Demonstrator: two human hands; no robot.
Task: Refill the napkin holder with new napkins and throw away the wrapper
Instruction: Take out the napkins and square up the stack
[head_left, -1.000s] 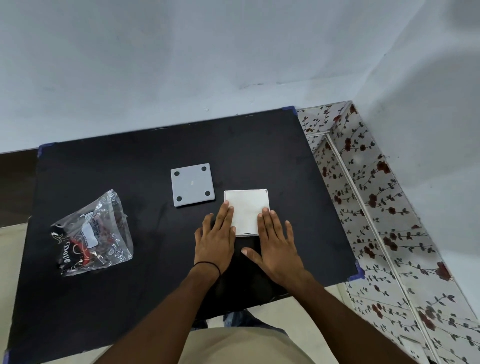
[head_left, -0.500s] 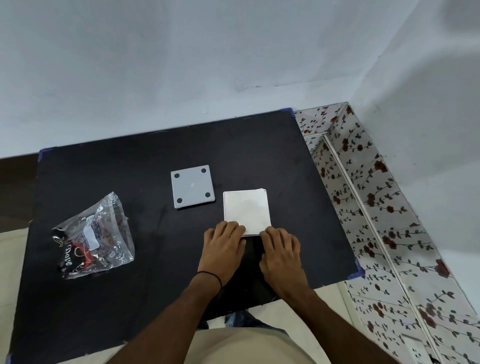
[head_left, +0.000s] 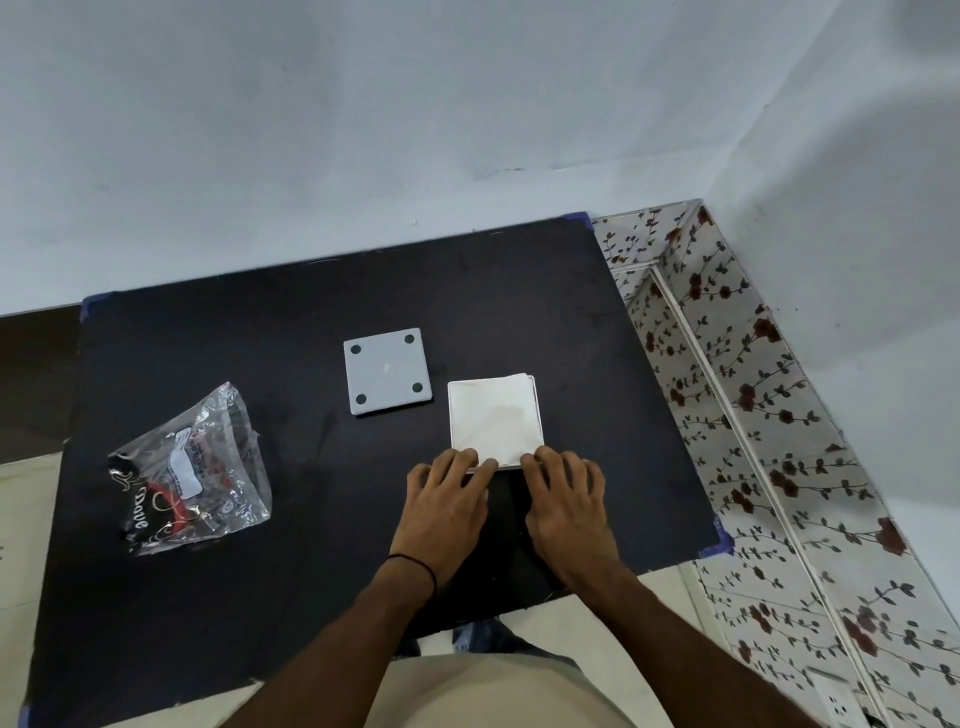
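A white square napkin stack lies flat on the black table, right of centre. My left hand and my right hand sit side by side at its near edge. The fingers of both are curled onto that edge, and the thumbs are hidden. A grey square holder part with four dark round feet lies flat just beyond and left of the stack, apart from it. The crumpled clear plastic wrapper, with black and red print, rests on the table's left side.
The table stands against a pale wall at the back. A floral-tiled ledge runs along its right side, with a wall socket low on it. The table's near edge is close to my body.
Both hands lay flat on the napkin stack with fingers stretched out. They have slid back toward me, and the fingers now curl at the stack's near edge. The stack, grey part and wrapper have not moved.
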